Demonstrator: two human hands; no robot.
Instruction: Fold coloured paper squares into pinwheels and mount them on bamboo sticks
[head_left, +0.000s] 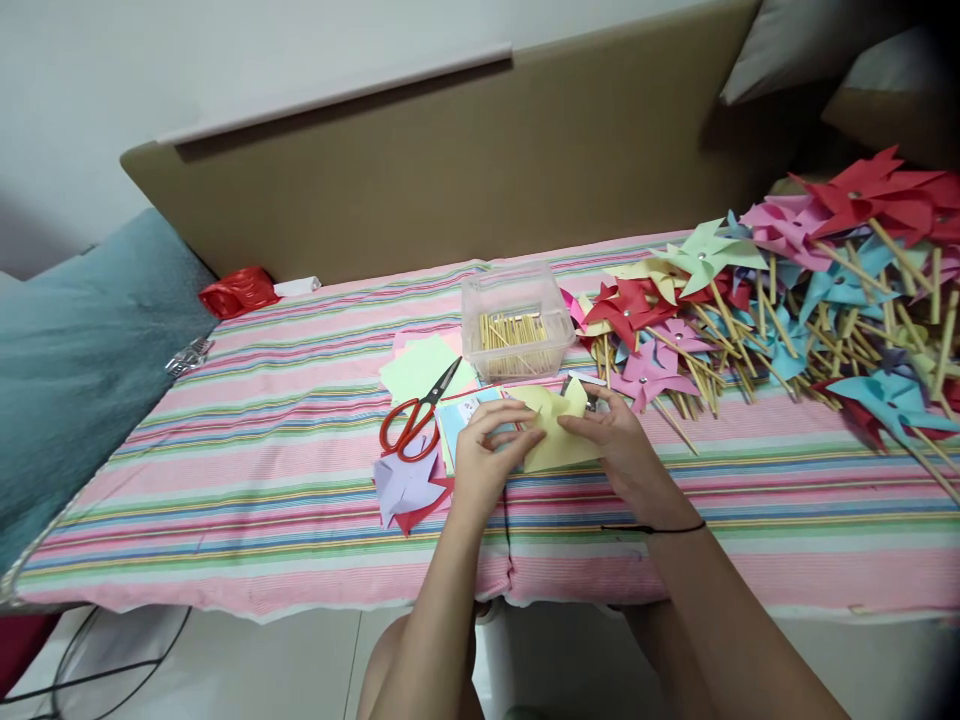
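Note:
A sheet of yellow paper (pixel 555 452) is held up between both hands, its upper corners bent inward. My left hand (pixel 491 440) pinches its left side between thumb and fingers. My right hand (pixel 619 440) grips the right side, thumb near the curled corner. Under and beside my left hand lies a stack of blue and coloured cards (pixel 454 415). Scissors with red handles (pixel 411 425) rest left of it, partly on pale green paper (pixel 412 370). A cut purple paper piece (pixel 405 487) lies over a red one (pixel 412 518). Behind my right hand is a small object I cannot make out.
Just beyond my hands stands a clear plastic box (pixel 517 320) holding many short sticks (pixel 514 335). A large heap of paper pinwheels (pixel 750 290) covers the right side. A red bag (pixel 238 292) sits far left on the striped cloth (pixel 262 450).

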